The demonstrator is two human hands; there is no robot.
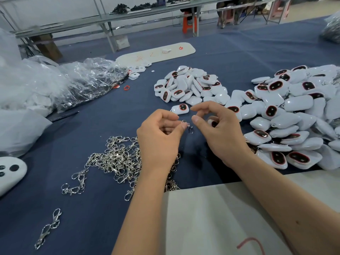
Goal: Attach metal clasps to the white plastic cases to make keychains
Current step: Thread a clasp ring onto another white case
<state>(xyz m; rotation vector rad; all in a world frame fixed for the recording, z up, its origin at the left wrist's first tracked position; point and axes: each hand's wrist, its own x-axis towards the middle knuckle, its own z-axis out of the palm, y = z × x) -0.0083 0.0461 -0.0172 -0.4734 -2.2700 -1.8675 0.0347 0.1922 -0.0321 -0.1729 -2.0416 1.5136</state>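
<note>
- Head view: both hands are raised over the middle of the blue worktop (239,57). The left hand (160,133) pinches a small clasp (186,124) between thumb and forefinger, its other fingers curled.
- The right hand (219,129) has thumb and forefinger apart and curved just beside the clasp, while its lower fingers curl round a white case (211,122) tucked in the palm. Only a bit of that case shows.
- The clasp is tiny and partly hidden by fingertips, so I cannot tell whether its ring is spread. If it is not open enough, the case's loop would likely fail to thread on.
- The grip on the clasp looks light. A slip would probably drop it onto the worktop near the clasp heap (117,159) toward the near-left edge, where it would be lost among the rest.
- The palmed case is held by few fingers. Turning it up to meet the clasp could let it fall toward the case pile (294,115) along the right edge, mixing it with those already lying there.
- A second pile (189,85) lies past the hands toward the far edge, with a single case (181,108) just in front of it. A wide reach could knock either.
- Clasps in the heap look tangled, so pulling the next one may drag several along.
</note>
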